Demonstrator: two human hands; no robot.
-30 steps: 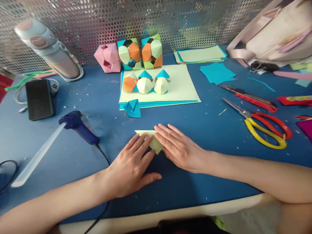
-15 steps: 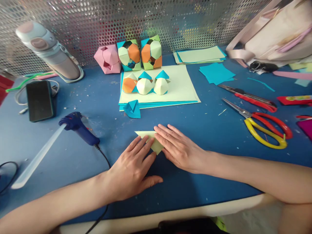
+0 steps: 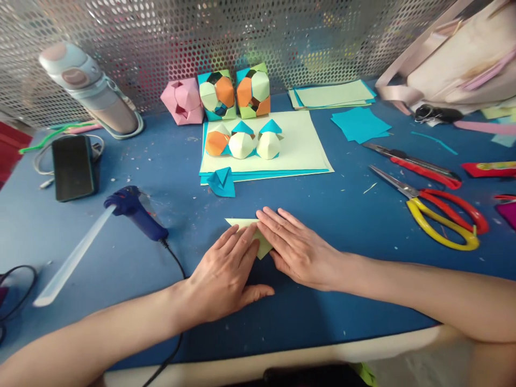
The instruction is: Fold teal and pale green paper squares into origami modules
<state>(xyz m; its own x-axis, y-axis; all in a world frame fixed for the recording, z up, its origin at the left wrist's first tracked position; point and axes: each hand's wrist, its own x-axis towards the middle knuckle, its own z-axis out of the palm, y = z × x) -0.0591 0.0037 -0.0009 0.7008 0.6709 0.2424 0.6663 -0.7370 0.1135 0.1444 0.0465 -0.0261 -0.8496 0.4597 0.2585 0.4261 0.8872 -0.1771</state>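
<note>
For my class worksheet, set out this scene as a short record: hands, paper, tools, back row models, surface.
Left hand: resting on pale green paper
Right hand: resting on the same paper's right side
Paper: partly hidden by both hands
Tools: glue gun, left; scissors and cutter knife, right
Back row: pink model, two multicoloured models
Surface: blue table

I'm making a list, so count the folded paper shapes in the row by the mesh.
3: a pink shape at left, a multicoloured shape in the middle, another multicoloured shape at right. More could hide behind.
</note>
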